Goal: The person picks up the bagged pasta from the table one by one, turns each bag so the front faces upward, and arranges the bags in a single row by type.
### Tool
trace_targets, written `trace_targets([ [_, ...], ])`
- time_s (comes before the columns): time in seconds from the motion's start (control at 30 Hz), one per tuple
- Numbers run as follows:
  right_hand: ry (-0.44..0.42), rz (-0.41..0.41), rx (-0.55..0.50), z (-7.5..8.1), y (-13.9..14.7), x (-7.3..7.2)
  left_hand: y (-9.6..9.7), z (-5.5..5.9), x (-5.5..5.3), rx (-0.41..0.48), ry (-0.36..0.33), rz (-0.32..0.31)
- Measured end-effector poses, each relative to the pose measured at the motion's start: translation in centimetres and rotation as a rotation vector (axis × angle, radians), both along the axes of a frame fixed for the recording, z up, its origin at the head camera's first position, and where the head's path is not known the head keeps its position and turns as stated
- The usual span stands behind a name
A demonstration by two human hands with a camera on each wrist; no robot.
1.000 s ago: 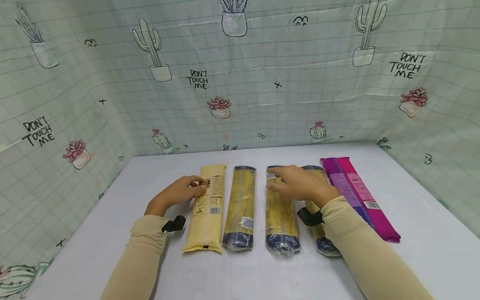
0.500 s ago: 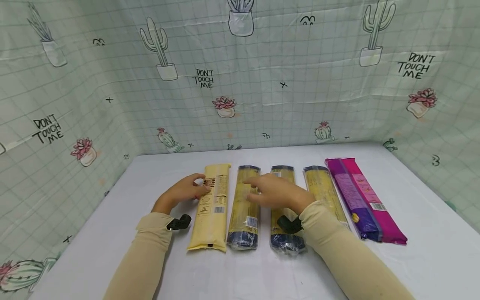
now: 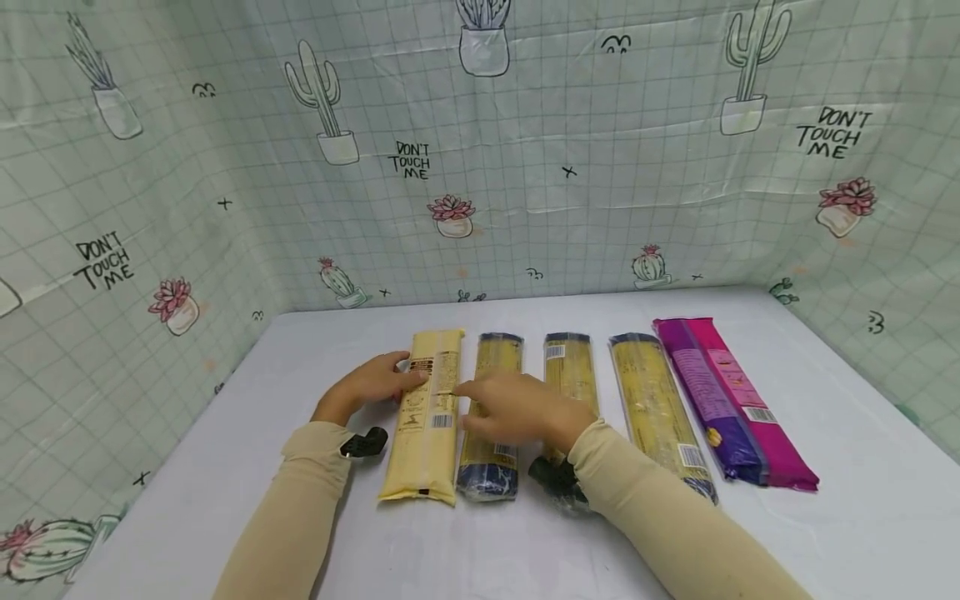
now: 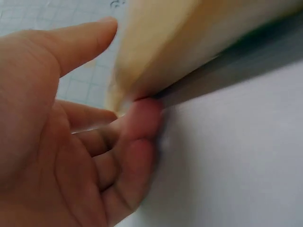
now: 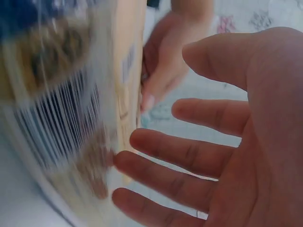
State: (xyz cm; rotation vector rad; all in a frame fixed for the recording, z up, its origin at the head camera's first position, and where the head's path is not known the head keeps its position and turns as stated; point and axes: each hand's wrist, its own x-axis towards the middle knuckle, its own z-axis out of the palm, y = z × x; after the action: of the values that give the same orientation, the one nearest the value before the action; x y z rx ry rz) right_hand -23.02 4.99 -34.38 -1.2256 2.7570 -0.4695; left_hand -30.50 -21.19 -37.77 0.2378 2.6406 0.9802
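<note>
A long, pale yellow food packet (image 3: 422, 417) with brown print and a barcode lies leftmost in the row. My left hand (image 3: 372, 382) grips its left edge, the thumb on top and the fingers curled at the lower edge, as the left wrist view shows. Over the clear-wrapped spaghetti pack (image 3: 489, 479) beside it is my right hand (image 3: 521, 408), its fingertips close to the pale yellow packet's right edge. In the right wrist view the right hand's fingers (image 5: 184, 156) are spread, with nothing between them and the thumb. Whether they touch a pack is unclear.
Two more spaghetti packs with blue ends, a middle one (image 3: 570, 367) partly behind the right arm and another (image 3: 660, 408), lie farther right. A purple and pink packet (image 3: 735, 404) slants at the row's right end. A patterned cloth (image 3: 525, 208) hangs around the white table (image 3: 585, 567).
My right hand has moved left across the packs, from the third one toward the pale yellow packet. The left hand stays at that packet's left edge. The view has shifted slightly.
</note>
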Motion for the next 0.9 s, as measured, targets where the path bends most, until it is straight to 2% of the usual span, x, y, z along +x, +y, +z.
trace_targets([
  [0.17,0.065,0.069,0.006,-0.8,-1.1,1.2,-0.1,0.1,-0.6,-0.014,-0.039,-0.062],
  [0.33,0.116,0.088,0.059,-0.8,-2.5,2.4,-0.4,0.9,-0.9,-0.008,-0.044,-0.06],
  [0.43,0.122,0.093,0.099,-0.9,-3.1,3.1,-0.4,0.7,-1.0,-0.01,-0.042,-0.069],
  [0.57,0.163,0.126,0.142,-1.3,-3.9,4.1,-0.4,0.0,-0.7,-0.07,-0.001,-0.032],
  [0.7,0.255,0.157,0.199,-1.8,-4.3,5.0,0.4,-0.6,-0.5,-0.139,0.077,0.013],
  [0.9,0.359,0.186,0.248,-2.2,-4.5,5.7,1.0,-0.3,-0.4,-0.124,0.111,0.038],
])
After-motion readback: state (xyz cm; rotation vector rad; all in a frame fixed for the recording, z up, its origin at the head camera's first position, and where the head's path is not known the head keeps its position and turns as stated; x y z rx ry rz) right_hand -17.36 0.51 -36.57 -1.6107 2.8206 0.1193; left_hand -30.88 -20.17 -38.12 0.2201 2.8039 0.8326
